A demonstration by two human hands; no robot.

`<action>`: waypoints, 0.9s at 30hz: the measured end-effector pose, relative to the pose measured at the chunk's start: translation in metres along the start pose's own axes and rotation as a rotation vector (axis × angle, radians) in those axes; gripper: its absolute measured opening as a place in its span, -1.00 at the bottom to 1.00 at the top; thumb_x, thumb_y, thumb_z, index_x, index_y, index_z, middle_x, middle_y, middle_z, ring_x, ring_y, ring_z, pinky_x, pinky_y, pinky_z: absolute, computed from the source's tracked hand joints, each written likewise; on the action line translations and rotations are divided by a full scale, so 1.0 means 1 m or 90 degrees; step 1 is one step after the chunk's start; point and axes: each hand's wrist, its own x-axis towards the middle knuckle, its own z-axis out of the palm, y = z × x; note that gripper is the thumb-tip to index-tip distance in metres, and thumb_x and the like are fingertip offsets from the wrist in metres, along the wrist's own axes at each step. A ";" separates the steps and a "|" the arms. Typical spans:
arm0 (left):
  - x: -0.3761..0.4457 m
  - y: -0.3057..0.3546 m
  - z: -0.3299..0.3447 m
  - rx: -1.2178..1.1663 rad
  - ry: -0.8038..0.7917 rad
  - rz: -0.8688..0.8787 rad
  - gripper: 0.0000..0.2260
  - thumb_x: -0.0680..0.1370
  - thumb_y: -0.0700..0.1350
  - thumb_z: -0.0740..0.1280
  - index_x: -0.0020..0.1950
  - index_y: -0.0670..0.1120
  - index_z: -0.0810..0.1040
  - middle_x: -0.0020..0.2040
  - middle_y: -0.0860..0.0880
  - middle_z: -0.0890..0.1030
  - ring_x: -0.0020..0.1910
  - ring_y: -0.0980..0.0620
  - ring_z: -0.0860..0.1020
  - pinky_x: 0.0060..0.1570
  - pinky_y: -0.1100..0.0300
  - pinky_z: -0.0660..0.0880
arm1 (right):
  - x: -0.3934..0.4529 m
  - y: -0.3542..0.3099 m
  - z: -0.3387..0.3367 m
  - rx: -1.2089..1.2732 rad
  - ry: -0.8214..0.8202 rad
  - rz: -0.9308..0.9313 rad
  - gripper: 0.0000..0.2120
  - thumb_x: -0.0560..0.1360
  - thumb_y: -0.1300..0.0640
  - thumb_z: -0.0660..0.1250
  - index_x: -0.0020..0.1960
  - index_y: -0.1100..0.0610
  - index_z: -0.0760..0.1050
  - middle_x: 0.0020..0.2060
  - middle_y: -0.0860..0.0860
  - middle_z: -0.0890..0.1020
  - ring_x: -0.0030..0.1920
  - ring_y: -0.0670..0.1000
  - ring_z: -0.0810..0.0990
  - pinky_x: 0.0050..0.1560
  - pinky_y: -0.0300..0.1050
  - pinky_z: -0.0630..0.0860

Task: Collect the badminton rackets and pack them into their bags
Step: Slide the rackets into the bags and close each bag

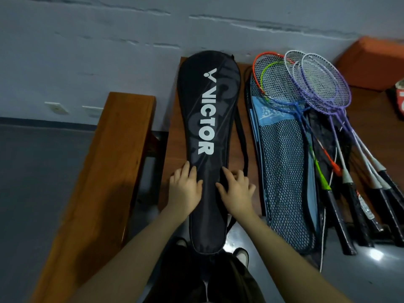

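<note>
A black racket bag (207, 101) with white VICTOR lettering lies lengthwise on the wooden table (173, 119), its narrow end hanging over the near edge. My left hand (185, 189) rests flat on the bag's left side with fingers spread. My right hand (236, 189) lies on its right side, fingers slightly curled at the bag's edge. To the right lies a blue mesh racket bag (282, 171). Several loose rackets (314, 88) are piled over it, with orange, green, white and purple frames and black grips pointing toward me.
A wooden bench (113, 149) stands left of the table. An orange box (376, 62) sits at the back right by the wall, and a red item (400, 99) shows at the right edge. My shoes (240, 256) and grey floor are below.
</note>
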 end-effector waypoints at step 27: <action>0.054 0.194 0.086 -0.188 -0.100 -0.114 -0.49 0.58 -0.03 0.20 0.46 -0.18 0.15 0.32 -0.17 0.33 0.25 -0.13 0.39 0.23 0.04 0.38 | 0.037 0.221 -0.100 -0.139 0.151 -0.038 -0.69 0.39 0.07 0.45 0.09 0.14 0.56 -0.11 0.11 0.61 -0.11 0.22 0.58 -0.04 0.16 0.41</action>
